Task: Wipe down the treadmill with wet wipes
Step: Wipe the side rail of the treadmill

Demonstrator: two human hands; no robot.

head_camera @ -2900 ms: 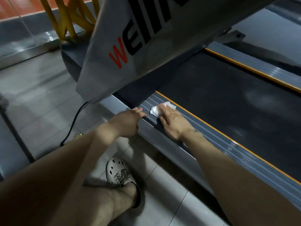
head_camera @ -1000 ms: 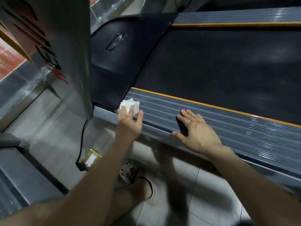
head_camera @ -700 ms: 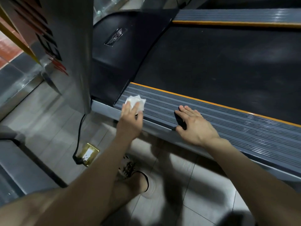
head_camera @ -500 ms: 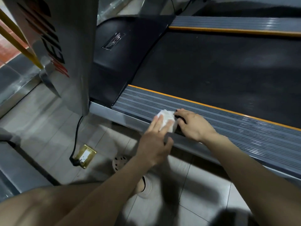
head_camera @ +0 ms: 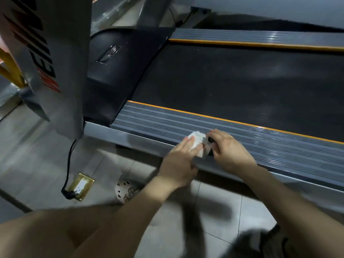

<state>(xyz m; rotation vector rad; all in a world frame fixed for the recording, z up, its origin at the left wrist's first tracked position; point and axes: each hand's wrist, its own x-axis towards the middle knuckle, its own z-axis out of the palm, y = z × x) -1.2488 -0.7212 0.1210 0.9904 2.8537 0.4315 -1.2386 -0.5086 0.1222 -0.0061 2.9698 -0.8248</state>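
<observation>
Floor of glossy pale grey square tiles [head_camera: 37, 151] with thin dark joints, dimly lit, carrying soft reflections; rectangular brass floor socket [head_camera: 81, 185] set into one tile; thin black cable [head_camera: 68, 161] plugged into it, running upward; yellow painted metal bars [head_camera: 11, 70] at left edge; plain pale grey surface [head_camera: 279, 8] at upper right, nature indeterminable

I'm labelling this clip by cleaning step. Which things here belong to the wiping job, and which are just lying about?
In the job: wet wipe, left hand pressing it, right hand seemingly pinching its edge, ribbed side rail beneath.
Just lying about: power cable, floor socket, shoe, yellow frame.
</observation>
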